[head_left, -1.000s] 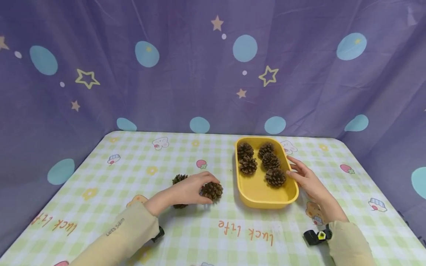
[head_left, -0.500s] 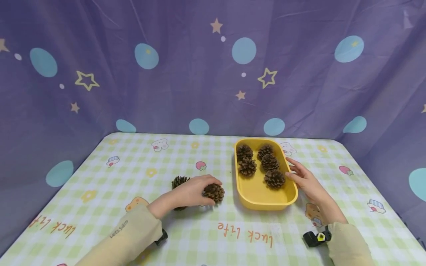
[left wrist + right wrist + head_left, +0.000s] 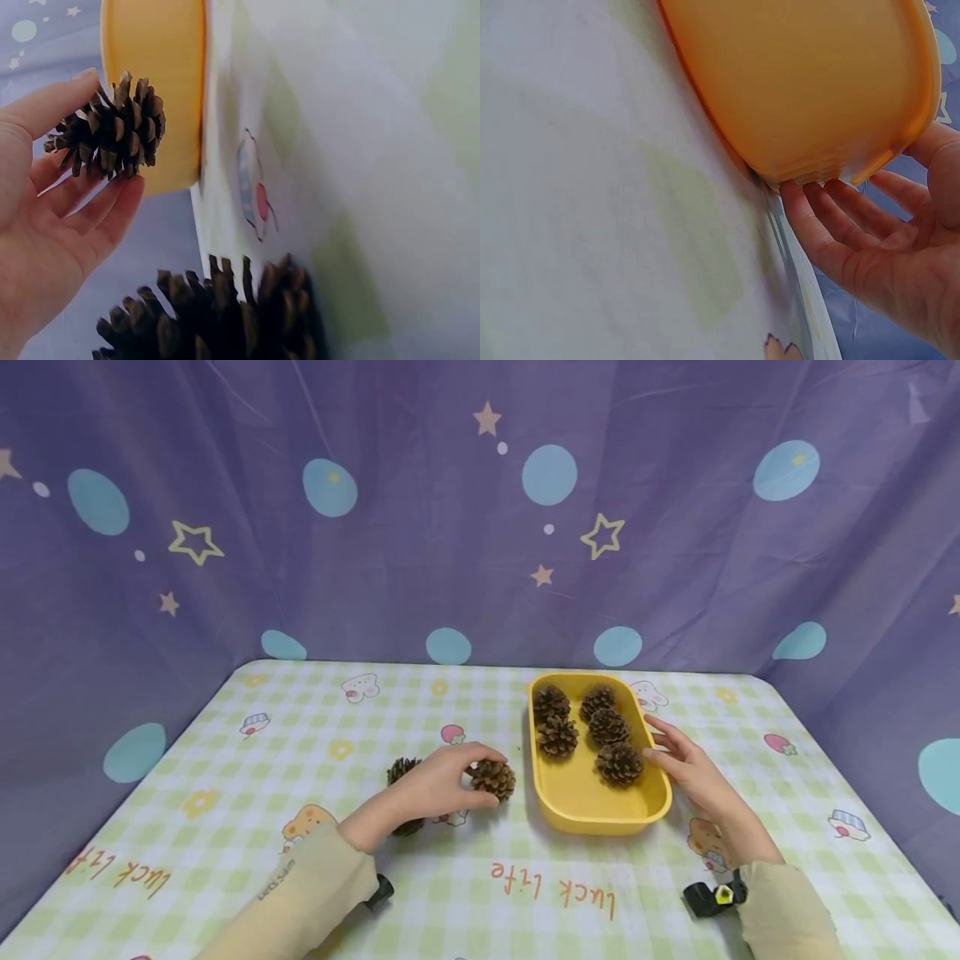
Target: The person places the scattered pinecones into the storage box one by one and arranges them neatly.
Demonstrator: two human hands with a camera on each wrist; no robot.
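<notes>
Yellow tray (image 3: 573,793): one, standing on the desk (image 3: 465,902), carrying five pinecones (image 3: 609,727).
Left hand (image 3: 438,782): thumb and bent fingers pinching a sixth pinecone (image 3: 496,781) above the desk, near the tray.
Loose pinecones (image 3: 403,767): lying partly hidden by the left hand, one or two, uncertain.
Right hand (image 3: 686,766): gripping the tray's side, fingers gently bending.

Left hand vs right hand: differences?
The left hand pinches a pine cone; the right hand touches the yellow tray and holds no cone. The left hand is left of the tray, apart from it; the right hand is at its right wall. Both extend from pale sleeves.
</notes>
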